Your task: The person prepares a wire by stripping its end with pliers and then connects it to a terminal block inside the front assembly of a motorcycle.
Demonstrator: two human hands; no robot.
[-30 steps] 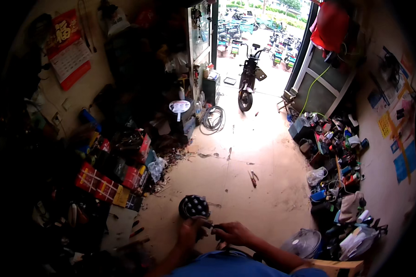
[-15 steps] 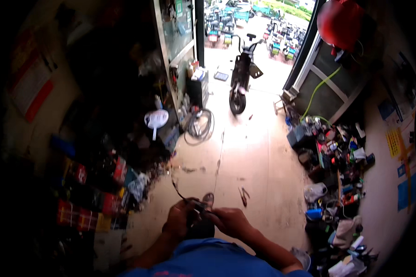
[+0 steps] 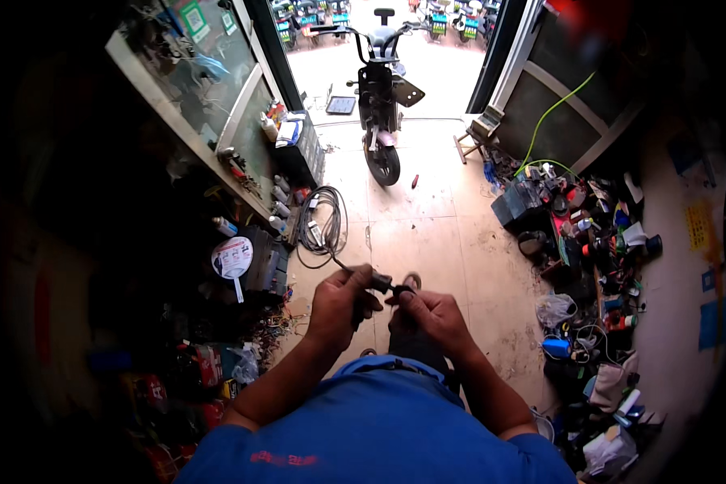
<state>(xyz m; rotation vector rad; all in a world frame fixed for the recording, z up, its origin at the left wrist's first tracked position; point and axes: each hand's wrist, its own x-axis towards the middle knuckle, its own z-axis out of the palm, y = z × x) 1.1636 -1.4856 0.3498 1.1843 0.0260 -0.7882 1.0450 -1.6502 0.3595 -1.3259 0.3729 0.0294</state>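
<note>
Here I am gripping a small black connector in my left hand. My right hand is pinching its other end, just beside the left, with a cable coil lying beyond them

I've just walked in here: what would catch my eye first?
First, the two hands at centre: the left hand and right hand meet around a small dark part with a thin wire running off it. Beyond them a dark scooter stands in the bright doorway at the top. To the right, a bright heap of tools and bottles lines the wall.
</note>
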